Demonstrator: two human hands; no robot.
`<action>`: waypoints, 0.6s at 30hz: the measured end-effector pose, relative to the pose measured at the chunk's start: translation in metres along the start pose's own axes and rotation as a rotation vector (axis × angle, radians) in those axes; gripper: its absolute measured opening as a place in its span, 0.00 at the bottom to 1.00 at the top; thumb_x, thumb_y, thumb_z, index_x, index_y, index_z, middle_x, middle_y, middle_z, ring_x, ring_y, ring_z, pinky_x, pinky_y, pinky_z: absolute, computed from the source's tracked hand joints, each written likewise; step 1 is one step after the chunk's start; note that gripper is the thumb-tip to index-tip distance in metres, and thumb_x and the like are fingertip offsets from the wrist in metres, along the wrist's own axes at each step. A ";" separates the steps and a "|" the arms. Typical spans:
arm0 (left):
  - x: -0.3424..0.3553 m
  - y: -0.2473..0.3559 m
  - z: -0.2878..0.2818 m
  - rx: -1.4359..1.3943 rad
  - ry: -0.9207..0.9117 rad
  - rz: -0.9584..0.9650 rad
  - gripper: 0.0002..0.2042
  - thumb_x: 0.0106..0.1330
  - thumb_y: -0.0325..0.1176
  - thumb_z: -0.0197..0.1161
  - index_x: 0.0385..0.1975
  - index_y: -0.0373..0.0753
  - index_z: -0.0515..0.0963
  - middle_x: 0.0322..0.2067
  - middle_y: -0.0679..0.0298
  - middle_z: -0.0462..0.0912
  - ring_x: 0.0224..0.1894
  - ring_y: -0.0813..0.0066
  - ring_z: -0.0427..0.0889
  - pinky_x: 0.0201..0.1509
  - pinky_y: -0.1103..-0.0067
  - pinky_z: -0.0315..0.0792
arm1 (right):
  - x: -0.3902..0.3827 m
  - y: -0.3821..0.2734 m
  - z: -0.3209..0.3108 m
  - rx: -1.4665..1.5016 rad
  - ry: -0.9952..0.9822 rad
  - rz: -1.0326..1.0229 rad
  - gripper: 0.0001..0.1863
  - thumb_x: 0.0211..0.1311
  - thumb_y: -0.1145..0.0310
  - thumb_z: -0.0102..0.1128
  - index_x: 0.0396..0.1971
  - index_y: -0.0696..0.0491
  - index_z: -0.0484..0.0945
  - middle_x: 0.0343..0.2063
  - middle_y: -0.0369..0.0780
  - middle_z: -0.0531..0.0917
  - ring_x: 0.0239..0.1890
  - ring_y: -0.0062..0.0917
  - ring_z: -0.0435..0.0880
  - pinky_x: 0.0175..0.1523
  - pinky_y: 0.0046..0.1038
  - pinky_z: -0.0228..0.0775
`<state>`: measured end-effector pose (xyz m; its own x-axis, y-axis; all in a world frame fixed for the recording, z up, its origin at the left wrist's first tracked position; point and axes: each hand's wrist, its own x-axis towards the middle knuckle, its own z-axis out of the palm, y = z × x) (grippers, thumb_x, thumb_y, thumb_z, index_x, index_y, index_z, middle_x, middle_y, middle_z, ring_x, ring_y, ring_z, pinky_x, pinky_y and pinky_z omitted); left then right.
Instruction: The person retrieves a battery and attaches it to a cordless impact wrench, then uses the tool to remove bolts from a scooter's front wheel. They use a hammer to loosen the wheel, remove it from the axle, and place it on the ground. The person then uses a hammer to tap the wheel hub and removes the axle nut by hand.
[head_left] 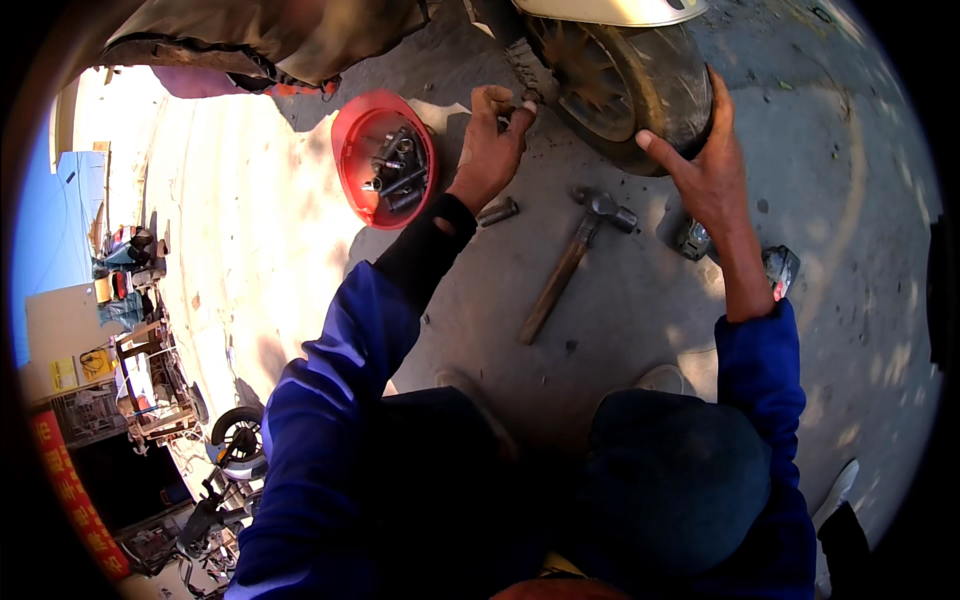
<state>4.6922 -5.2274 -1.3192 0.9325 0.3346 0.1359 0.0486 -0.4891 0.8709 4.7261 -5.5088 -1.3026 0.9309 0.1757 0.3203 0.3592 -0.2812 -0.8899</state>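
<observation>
Wheel and hand positions, seen from above. The black rubber-tyred wheel with a dusty, spoked hub (648, 95) stands at the upper edge, beneath a glossy pale curved fender (615, 10). The right hand (706, 170) grips the tyre at its right side, thumb on the near face and fingers round the far side. The left hand (493, 140) is beside the wheel's left side, at a dark metal part near the hub, its fingers bent; whether they hold anything cannot be told. Left of this hand, a red plastic rounded bowl (346, 150) contains dark metal cylindrical pieces (405, 172). A short dark metal cylinder (498, 212) lies just beside the left wrist. Below the wheel, a steel-headed hammer with a brown wooden handle (569, 262) lies diagonally on the grey concrete ground (640, 310), its head toward the wheel.
</observation>
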 end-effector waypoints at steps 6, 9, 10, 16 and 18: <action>0.012 -0.013 0.008 0.431 0.008 0.353 0.15 0.82 0.47 0.52 0.44 0.39 0.74 0.32 0.58 0.81 0.36 0.59 0.84 0.41 0.61 0.75 | 0.000 -0.001 -0.005 -0.076 0.004 -0.010 0.58 0.57 0.55 0.83 0.79 0.57 0.53 0.64 0.53 0.80 0.64 0.42 0.83 0.69 0.39 0.74; 0.028 -0.054 0.010 0.048 -0.052 -0.004 0.14 0.82 0.45 0.51 0.41 0.42 0.75 0.32 0.61 0.80 0.33 0.63 0.81 0.38 0.65 0.73 | 0.003 -0.004 0.006 -0.100 -0.006 -0.053 0.58 0.57 0.54 0.83 0.79 0.57 0.53 0.64 0.54 0.80 0.64 0.43 0.83 0.69 0.39 0.74; 0.030 -0.050 0.016 -0.109 -0.090 -0.143 0.14 0.82 0.45 0.52 0.40 0.42 0.76 0.32 0.61 0.80 0.33 0.64 0.80 0.38 0.66 0.73 | 0.003 -0.002 0.003 -0.119 -0.001 -0.063 0.58 0.57 0.54 0.83 0.79 0.57 0.53 0.64 0.54 0.80 0.64 0.43 0.83 0.70 0.39 0.74; 0.012 0.016 0.003 -0.583 -0.118 -0.764 0.13 0.82 0.45 0.52 0.45 0.41 0.74 0.33 0.61 0.80 0.30 0.65 0.79 0.37 0.69 0.73 | -0.001 -0.002 -0.006 -0.124 -0.008 0.006 0.57 0.57 0.54 0.83 0.79 0.56 0.54 0.63 0.53 0.81 0.64 0.43 0.83 0.69 0.40 0.75; 0.002 -0.002 0.009 -0.129 -0.021 -0.107 0.15 0.82 0.46 0.52 0.47 0.38 0.73 0.34 0.59 0.81 0.30 0.62 0.81 0.39 0.66 0.74 | 0.002 -0.003 -0.002 -0.084 -0.002 -0.011 0.57 0.57 0.55 0.83 0.79 0.56 0.55 0.63 0.53 0.81 0.64 0.42 0.83 0.68 0.40 0.75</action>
<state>4.6975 -5.2330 -1.3244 0.9317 0.3619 0.0310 0.1026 -0.3439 0.9334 4.7266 -5.5091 -1.2984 0.9268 0.1814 0.3290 0.3738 -0.3572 -0.8560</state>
